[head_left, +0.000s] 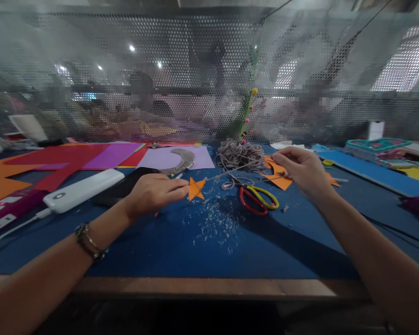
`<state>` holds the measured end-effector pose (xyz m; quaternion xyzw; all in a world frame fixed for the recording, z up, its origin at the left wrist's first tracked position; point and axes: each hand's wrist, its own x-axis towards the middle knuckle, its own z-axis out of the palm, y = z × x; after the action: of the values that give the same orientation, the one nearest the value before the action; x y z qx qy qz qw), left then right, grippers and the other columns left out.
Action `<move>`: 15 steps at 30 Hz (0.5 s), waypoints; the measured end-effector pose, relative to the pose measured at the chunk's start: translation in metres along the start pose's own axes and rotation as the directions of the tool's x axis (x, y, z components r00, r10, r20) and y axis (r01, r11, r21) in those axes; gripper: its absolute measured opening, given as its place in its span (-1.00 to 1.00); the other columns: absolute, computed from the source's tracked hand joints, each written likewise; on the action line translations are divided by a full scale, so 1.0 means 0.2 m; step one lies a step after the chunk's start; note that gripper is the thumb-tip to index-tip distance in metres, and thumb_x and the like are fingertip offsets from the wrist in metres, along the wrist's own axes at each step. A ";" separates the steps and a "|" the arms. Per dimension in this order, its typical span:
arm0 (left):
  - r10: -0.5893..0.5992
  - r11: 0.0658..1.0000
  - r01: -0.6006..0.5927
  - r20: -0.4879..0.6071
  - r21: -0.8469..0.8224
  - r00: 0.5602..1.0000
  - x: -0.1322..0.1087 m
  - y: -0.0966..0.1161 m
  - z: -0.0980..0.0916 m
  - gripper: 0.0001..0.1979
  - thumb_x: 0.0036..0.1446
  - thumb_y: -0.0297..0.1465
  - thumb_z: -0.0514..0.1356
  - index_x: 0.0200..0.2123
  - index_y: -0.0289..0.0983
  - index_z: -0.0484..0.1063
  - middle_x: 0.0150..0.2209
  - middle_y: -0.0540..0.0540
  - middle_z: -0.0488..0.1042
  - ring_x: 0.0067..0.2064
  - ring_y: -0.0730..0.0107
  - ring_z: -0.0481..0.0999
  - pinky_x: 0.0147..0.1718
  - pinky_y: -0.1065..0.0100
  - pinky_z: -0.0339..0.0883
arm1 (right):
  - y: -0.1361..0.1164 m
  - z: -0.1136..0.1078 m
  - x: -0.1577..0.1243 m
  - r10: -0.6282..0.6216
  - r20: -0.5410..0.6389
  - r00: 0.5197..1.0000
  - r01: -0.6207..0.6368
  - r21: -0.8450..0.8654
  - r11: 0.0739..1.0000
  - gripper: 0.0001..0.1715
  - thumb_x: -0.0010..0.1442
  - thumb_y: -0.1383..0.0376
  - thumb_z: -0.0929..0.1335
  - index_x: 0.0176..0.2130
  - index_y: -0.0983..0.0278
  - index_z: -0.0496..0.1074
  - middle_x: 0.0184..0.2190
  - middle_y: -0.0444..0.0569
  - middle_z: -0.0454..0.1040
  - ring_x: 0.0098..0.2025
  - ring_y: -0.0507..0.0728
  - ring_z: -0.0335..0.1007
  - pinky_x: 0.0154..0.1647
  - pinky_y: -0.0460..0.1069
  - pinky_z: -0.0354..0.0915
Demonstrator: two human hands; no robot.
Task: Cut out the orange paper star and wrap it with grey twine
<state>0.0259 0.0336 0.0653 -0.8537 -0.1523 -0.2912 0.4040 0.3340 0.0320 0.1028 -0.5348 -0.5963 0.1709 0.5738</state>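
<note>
In the head view, my left hand point(157, 191) pinches an orange paper star point(196, 189) by its left side, a little above the blue table. Thin grey yarn point(226, 172) runs from the star across to my right hand point(298, 168), whose fingers are closed on it. Behind this strand lies a tangled heap of grey yarn point(240, 155). Scissors point(254, 200) with one red and one yellow handle rest between my hands. Cut orange paper point(282, 182) lies beneath and beside my right hand.
White scraps point(223, 225) are scattered in the middle of the blue table point(153, 253). A white power bank point(84, 190) and a purple power strip point(12, 210) lie left. A grey crescent point(181, 162) sits on lilac paper point(204, 158). A perforated metal screen point(202, 70) stands behind.
</note>
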 end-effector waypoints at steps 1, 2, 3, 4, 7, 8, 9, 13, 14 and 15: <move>0.004 1.000 -0.004 0.008 0.015 1.000 0.00 0.00 0.00 -0.66 0.18 -0.53 -0.12 -0.38 -0.18 0.42 -0.37 0.04 0.56 -0.53 0.57 0.41 -0.49 0.50 0.24 | 0.00 -0.01 0.01 0.007 -0.017 1.000 -0.007 0.002 1.000 -0.89 -0.10 0.31 0.36 -0.58 0.28 0.35 -0.69 -0.21 0.21 -0.69 -0.10 0.02 -0.69 -0.15 0.04; 0.009 1.000 -0.009 0.015 0.026 1.000 0.01 0.01 0.00 -0.65 0.18 -0.54 -0.12 -0.39 -0.18 0.42 -0.37 0.04 0.56 -0.53 0.57 0.40 -0.49 0.50 0.24 | 0.01 -0.01 0.01 0.017 -0.030 0.999 -0.017 0.003 1.000 -0.89 -0.09 0.31 0.35 -0.58 0.28 0.34 -0.69 -0.21 0.21 -0.69 -0.10 0.03 -0.69 -0.15 0.06; 0.016 0.999 -0.016 0.017 0.035 1.000 0.01 0.01 0.00 -0.65 0.18 -0.55 -0.12 -0.40 -0.19 0.43 -0.38 0.03 0.56 -0.54 0.57 0.40 -0.49 0.50 0.24 | 0.01 -0.02 0.02 0.026 -0.041 0.999 -0.026 0.001 1.000 -0.89 -0.08 0.30 0.35 -0.57 0.28 0.34 -0.69 -0.21 0.20 -0.68 -0.10 0.04 -0.69 -0.15 0.08; 0.023 0.999 -0.023 0.015 0.042 1.000 0.01 0.01 0.00 -0.65 0.18 -0.55 -0.11 -0.41 -0.20 0.43 -0.38 0.02 0.56 -0.55 0.57 0.39 -0.50 0.50 0.23 | 0.02 -0.02 0.02 0.034 -0.049 0.998 -0.034 -0.003 0.999 -0.88 -0.07 0.30 0.34 -0.57 0.28 0.33 -0.69 -0.21 0.19 -0.68 -0.10 0.05 -0.70 -0.16 0.10; 0.027 0.999 -0.027 0.015 0.040 1.000 0.01 0.01 0.01 -0.65 0.17 -0.56 -0.11 -0.42 -0.20 0.43 -0.40 0.01 0.56 -0.56 0.56 0.37 -0.53 0.49 0.21 | 0.04 -0.03 0.03 0.037 -0.066 0.997 -0.038 -0.026 0.999 -0.85 -0.07 0.26 0.34 -0.56 0.28 0.32 -0.69 -0.21 0.16 -0.67 -0.09 0.05 -0.72 -0.16 0.12; 0.019 0.999 -0.020 0.032 0.029 0.999 0.00 0.01 0.02 -0.65 0.17 -0.56 -0.12 -0.42 -0.19 0.43 -0.40 0.02 0.56 -0.57 0.56 0.37 -0.53 0.48 0.20 | 0.04 -0.03 0.03 0.032 -0.070 0.997 -0.034 -0.032 0.999 -0.85 -0.07 0.25 0.34 -0.56 0.28 0.32 -0.68 -0.21 0.16 -0.67 -0.08 0.05 -0.73 -0.16 0.13; 0.003 1.000 -0.003 0.064 0.012 0.998 0.00 0.01 0.03 -0.65 0.16 -0.55 -0.11 -0.42 -0.18 0.43 -0.40 0.02 0.56 -0.56 0.56 0.37 -0.54 0.47 0.20 | 0.05 -0.04 0.04 0.027 -0.075 0.997 -0.030 -0.037 0.999 -0.84 -0.08 0.24 0.34 -0.56 0.28 0.32 -0.68 -0.20 0.16 -0.66 -0.08 0.05 -0.73 -0.15 0.15; -0.061 0.995 0.076 0.222 -0.060 0.973 -0.03 0.02 0.07 -0.69 0.14 -0.53 -0.08 -0.37 -0.15 0.43 -0.39 0.01 0.55 -0.54 0.54 0.38 -0.51 0.46 0.22 | 0.07 -0.04 0.05 0.014 -0.089 0.996 -0.021 -0.074 0.997 -0.82 -0.08 0.21 0.33 -0.54 0.27 0.30 -0.68 -0.21 0.13 -0.67 -0.07 0.05 -0.74 -0.12 0.19; -0.066 0.994 0.086 0.241 -0.073 0.968 -0.03 0.03 0.08 -0.70 0.14 -0.52 -0.08 -0.36 -0.16 0.43 -0.39 0.00 0.55 -0.53 0.54 0.39 -0.50 0.46 0.23 | 0.08 -0.05 0.05 0.008 -0.089 0.996 -0.016 -0.087 0.996 -0.81 -0.08 0.20 0.33 -0.54 0.27 0.30 -0.67 -0.21 0.13 -0.67 -0.07 0.05 -0.75 -0.12 0.18; -0.067 0.992 0.089 0.245 -0.084 0.967 -0.03 0.03 0.08 -0.70 0.15 -0.52 -0.08 -0.36 -0.16 0.43 -0.39 0.00 0.55 -0.53 0.54 0.40 -0.49 0.46 0.23 | 0.08 -0.05 0.06 -0.003 -0.087 0.996 -0.006 -0.102 0.995 -0.81 -0.07 0.19 0.32 -0.53 0.27 0.29 -0.66 -0.21 0.13 -0.68 -0.07 0.04 -0.75 -0.11 0.18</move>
<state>0.0298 0.0424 0.0490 -0.8942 -0.2200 -0.2077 0.3301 0.3531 0.0436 0.0981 -0.5709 -0.5780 0.1172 0.5712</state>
